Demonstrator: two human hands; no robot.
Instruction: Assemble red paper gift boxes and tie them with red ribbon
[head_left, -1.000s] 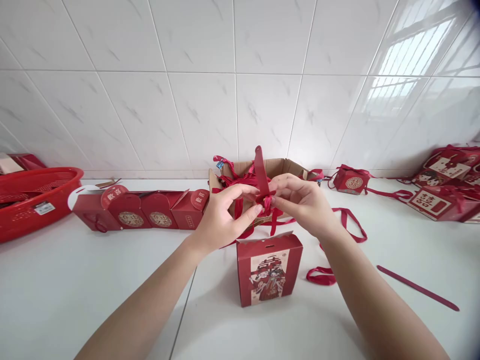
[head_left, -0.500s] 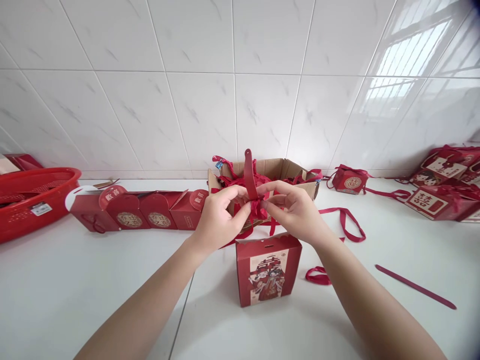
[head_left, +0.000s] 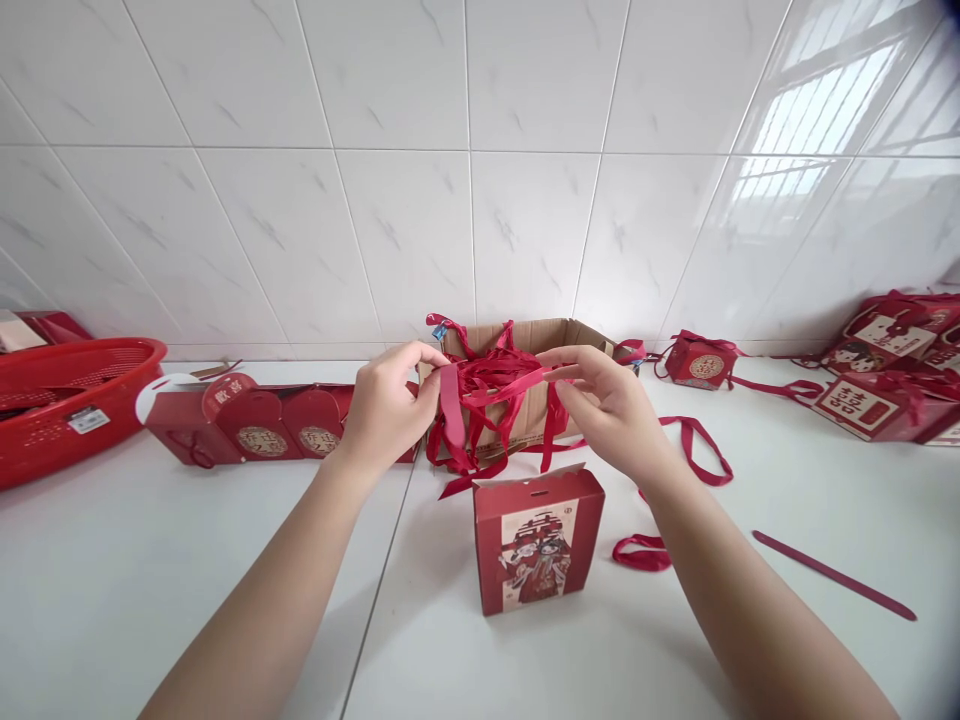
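Note:
My left hand (head_left: 397,400) pinches a dark red strap (head_left: 451,408), which hangs down in front of the cardboard box. To the right, my right hand (head_left: 604,400) has its thumb and fingers closed on a red ribbon (head_left: 517,386) that stretches left toward the strap. Behind both hands, the open cardboard box (head_left: 551,335) has many red ribbons tangled in it and draped over its front. A red gift box (head_left: 538,545) with printed figures stands upright on the table below my hands, touched by neither.
Joined red boxes (head_left: 259,425) stand at left, beside a red basket (head_left: 105,380). A loose strap (head_left: 832,575) and a ribbon loop (head_left: 641,553) lie at right. A small box (head_left: 701,360) and larger gift boxes (head_left: 862,405) sit farther back.
My hands have moved apart, the left one to the left and the right one slightly right. The strap, upright before between them, now hangs down from my left hand, and a ribbon is stretched out.

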